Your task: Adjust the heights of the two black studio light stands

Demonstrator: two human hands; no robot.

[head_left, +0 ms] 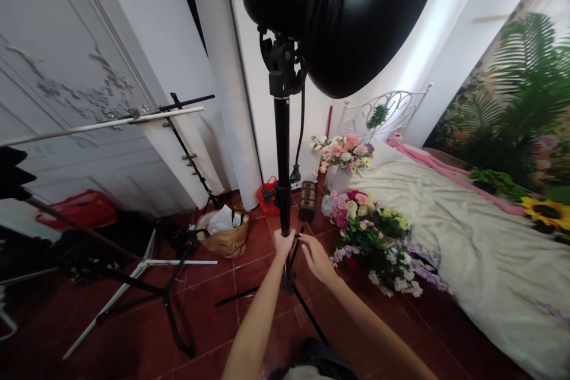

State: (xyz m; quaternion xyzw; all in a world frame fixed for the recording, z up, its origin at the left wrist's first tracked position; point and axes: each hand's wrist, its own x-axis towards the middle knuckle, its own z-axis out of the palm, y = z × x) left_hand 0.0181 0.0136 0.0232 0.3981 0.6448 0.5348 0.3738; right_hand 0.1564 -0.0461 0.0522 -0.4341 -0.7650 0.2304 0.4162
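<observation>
A black studio light (356, 18) with a wide round reflector tops an upright black stand (283, 148), its tripod legs spread on the floor. Around the stand's pole, at its lower part, my left hand (284, 241) is wrapped. Just right of the pole, my right hand (315, 255) has its thumb and fingertips together at a small dark knob (297, 237) on the stand. A black cable with a plug (295, 174) hangs beside the pole.
Left are other stands with black and white legs (129, 279), a woven basket (227, 240) and a red bag (84, 208). A small chest (307, 202) lies behind the stand. Flowers (365, 231) and a bed (467, 219) with cream cloth are right.
</observation>
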